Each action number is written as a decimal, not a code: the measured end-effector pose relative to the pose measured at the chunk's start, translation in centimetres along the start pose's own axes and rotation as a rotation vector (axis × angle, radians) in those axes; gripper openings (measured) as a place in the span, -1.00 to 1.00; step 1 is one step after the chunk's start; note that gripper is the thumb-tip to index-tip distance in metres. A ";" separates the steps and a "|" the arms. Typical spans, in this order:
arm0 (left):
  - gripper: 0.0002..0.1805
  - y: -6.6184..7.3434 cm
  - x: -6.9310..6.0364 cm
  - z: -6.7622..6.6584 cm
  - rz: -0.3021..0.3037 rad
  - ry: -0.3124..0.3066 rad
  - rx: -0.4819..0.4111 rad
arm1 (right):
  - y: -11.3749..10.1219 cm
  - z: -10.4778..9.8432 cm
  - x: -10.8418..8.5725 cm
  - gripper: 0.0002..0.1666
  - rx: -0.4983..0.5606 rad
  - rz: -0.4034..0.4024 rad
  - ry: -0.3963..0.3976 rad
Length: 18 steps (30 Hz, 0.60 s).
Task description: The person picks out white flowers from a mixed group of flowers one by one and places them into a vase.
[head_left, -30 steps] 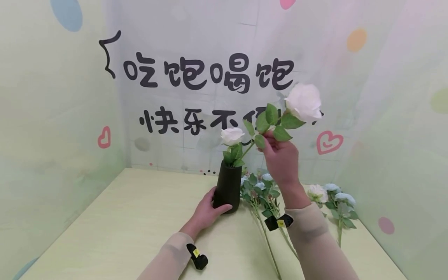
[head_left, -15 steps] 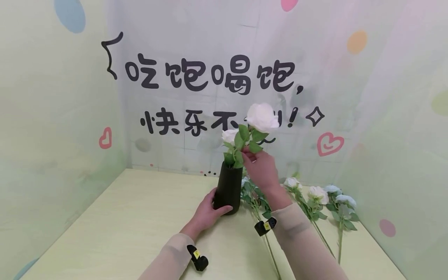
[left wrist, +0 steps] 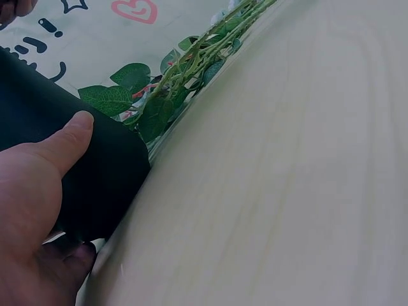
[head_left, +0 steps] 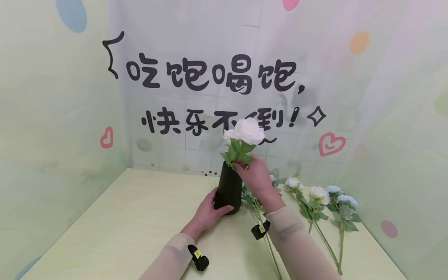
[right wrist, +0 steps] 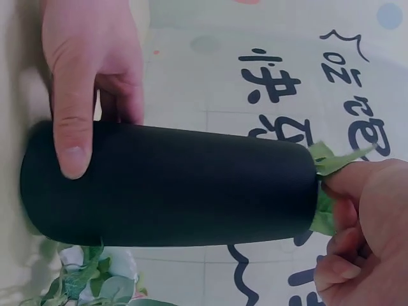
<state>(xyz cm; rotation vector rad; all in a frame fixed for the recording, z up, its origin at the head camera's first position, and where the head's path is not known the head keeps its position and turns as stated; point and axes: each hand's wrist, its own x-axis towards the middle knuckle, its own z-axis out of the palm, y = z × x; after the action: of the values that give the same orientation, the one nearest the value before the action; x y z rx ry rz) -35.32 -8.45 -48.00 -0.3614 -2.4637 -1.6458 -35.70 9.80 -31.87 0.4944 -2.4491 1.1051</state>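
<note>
A dark vase (head_left: 229,188) stands on the table, tapering toward its mouth. My left hand (head_left: 207,213) grips it near the base, thumb across the front, as the left wrist view also shows. At the rim, my right hand (head_left: 255,173) pinches the stem of a large white rose (head_left: 250,131); the fingertips touch the vase's mouth in the right wrist view. The lower stem is hidden inside the vase. A smaller white rose (head_left: 230,136) stands in the vase just behind and left of it. Green leaves (right wrist: 325,213) crowd the opening.
Right of the vase, a blue-flowered stem (head_left: 262,221) lies on the table (head_left: 115,233), partly behind my right arm. White flowers (head_left: 319,195) and blue flowers (head_left: 346,201) on long stems lie farther right. A printed backdrop (head_left: 196,31) rises behind the table.
My right hand has moved left and down to the vase's mouth, bringing the large white rose from the upper right to beside the smaller one. My left hand has stayed on the vase.
</note>
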 end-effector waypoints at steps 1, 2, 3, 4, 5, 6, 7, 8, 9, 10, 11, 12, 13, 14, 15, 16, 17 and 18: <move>-0.02 0.0 0.0 0.0 -0.005 0.000 0.000 | 0.0 0.0 0.0 -0.82 0.001 0.008 -0.007; -0.02 0.0 0.0 0.0 -0.011 0.000 -0.002 | 0.1 0.0 -0.1 -0.81 0.003 0.015 -0.014; -0.02 -0.1 0.0 0.0 -0.010 0.000 -0.002 | 0.1 0.0 -0.1 -0.80 -0.001 0.022 -0.020; -0.02 -0.1 0.0 0.0 -0.009 0.000 0.000 | 0.1 0.0 -0.1 -0.78 -0.006 0.031 -0.026; -0.01 -0.2 0.0 0.0 -0.008 -0.001 0.001 | 0.2 0.0 -0.2 -0.77 -0.006 0.041 -0.029; -0.01 -0.2 0.0 0.0 -0.008 -0.002 0.000 | 0.2 0.0 -0.2 -0.74 -0.004 0.049 -0.030; -0.01 -0.2 0.0 0.0 -0.008 -0.002 0.000 | 0.2 0.0 -0.3 -0.72 -0.002 0.060 -0.028; -0.01 -0.2 0.0 0.0 -0.007 -0.002 0.000 | 0.3 0.0 -0.3 -0.70 0.002 0.070 -0.023; -0.01 -0.2 0.0 0.0 -0.005 -0.001 -0.001 | 0.3 -0.1 -0.4 -0.68 0.006 0.078 -0.014; -0.01 -0.2 0.0 0.0 -0.003 0.001 -0.002 | 0.2 -0.1 -0.4 -0.70 0.018 0.081 0.003; -0.01 -0.2 0.0 0.0 -0.002 0.003 -0.004 | 0.3 0.0 -0.4 -0.69 0.031 0.084 0.018; -0.02 -0.2 0.0 0.0 -0.001 0.005 -0.006 | 0.3 0.0 -0.3 -0.66 0.043 0.085 0.034; -0.02 -0.1 0.0 0.0 0.000 0.006 -0.007 | 0.2 0.0 -0.3 -0.62 0.056 0.083 0.051; -0.02 -0.1 0.1 0.0 -0.001 0.006 -0.009 | 0.2 0.0 -0.3 -0.59 0.064 0.078 0.068; -0.02 -0.1 0.1 0.0 -0.003 0.005 -0.008 | 0.2 0.0 -0.3 -0.56 0.073 0.073 0.084; -0.02 -0.1 0.1 0.0 0.000 0.004 -0.006 | 0.2 0.1 -0.3 -0.54 0.079 0.065 0.096; -0.01 0.0 0.1 0.0 -0.003 0.002 -0.006 | 0.2 0.1 -0.3 -0.54 0.079 0.061 0.100; -0.01 0.0 0.1 0.0 -0.005 0.001 -0.006 | 0.2 0.1 -0.3 -0.55 0.076 0.050 0.101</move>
<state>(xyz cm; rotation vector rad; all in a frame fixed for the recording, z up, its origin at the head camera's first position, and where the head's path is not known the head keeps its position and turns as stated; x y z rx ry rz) -35.42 -8.48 -47.97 -0.3548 -2.4614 -1.6556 -35.52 9.90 -32.17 0.3928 -2.3513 1.2168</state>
